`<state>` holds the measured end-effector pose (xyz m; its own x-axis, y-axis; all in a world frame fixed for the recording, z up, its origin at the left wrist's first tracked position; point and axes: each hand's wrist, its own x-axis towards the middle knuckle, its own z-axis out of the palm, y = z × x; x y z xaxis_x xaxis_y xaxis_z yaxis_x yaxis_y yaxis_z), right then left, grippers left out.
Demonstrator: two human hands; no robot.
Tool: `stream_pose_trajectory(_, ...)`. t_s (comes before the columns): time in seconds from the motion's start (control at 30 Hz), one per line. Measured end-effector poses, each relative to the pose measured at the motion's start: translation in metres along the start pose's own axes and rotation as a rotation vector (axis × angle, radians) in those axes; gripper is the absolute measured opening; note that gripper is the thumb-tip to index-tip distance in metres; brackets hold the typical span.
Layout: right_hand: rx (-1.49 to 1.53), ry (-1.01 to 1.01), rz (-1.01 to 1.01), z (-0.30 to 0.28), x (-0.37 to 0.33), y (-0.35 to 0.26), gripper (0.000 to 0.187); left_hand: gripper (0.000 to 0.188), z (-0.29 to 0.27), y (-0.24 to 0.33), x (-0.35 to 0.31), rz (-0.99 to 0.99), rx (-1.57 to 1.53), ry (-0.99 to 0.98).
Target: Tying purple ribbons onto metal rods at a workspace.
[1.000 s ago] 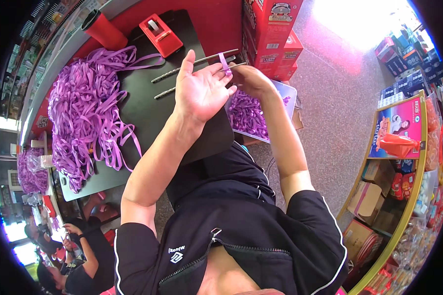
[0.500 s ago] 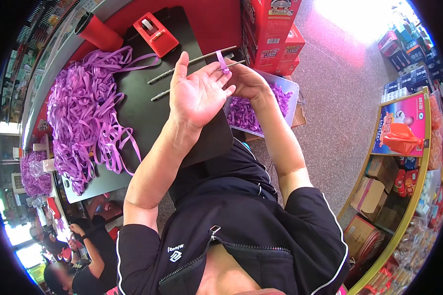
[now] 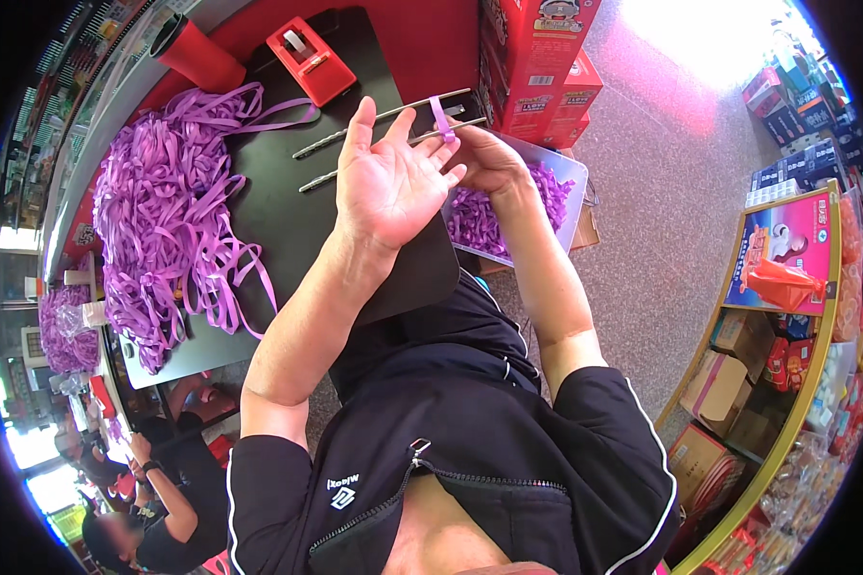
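Observation:
Two thin metal rods [image 3: 355,131] with twisted ends stick out side by side over a black tabletop. A short strip of purple ribbon [image 3: 439,117] is looped around them near their right ends. My left hand [image 3: 391,187] is palm up with its fingers apart, its fingertips close to the lower part of the loop. Beside it, my right hand [image 3: 494,163] has its fingers closed at the lower end of the ribbon; its fingertips are partly hidden. A large tangled heap of purple ribbon [image 3: 163,211] lies on the left of the table.
A red tape dispenser [image 3: 314,65] and a red cup [image 3: 197,56] stand at the back. A white bin [image 3: 573,187] of folded purple pieces sits below my right hand. Red boxes [image 3: 537,57] are stacked behind it. Shelves line the right; another person [image 3: 163,498] works at lower left.
My left hand's fingers have spread a little, one fingertip lifting away from the ribbon. My right hand stays at the loop. The whole view has shifted slightly.

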<state>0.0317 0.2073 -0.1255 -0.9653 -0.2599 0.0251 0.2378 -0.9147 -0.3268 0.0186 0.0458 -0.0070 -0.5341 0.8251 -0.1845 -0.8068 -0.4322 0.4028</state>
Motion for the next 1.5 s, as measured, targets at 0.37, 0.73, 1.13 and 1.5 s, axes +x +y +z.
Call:
stream_pose_trajectory(0.37,-0.666,0.525,-0.002,0.031,-0.014,-0.043,0.041,0.097,-0.002,0.000,0.001,-0.033,0.014,0.019)
stream_pose_trajectory(0.73,-0.917,0.532,-0.070,0.053,-0.021,-0.051,0.043,0.093,-0.001,0.000,-0.002,-0.028,-0.005,0.047)
stream_pose_trajectory(1.13,-1.088,0.601,-0.197,0.053,-0.023,-0.048,0.042,0.090,0.002,-0.003,-0.002,-0.007,0.030,0.038)
stream_pose_trajectory(1.5,-0.620,0.483,0.000,0.010,-0.009,-0.046,0.021,0.094,-0.002,-0.004,0.000,-0.023,0.065,0.011)
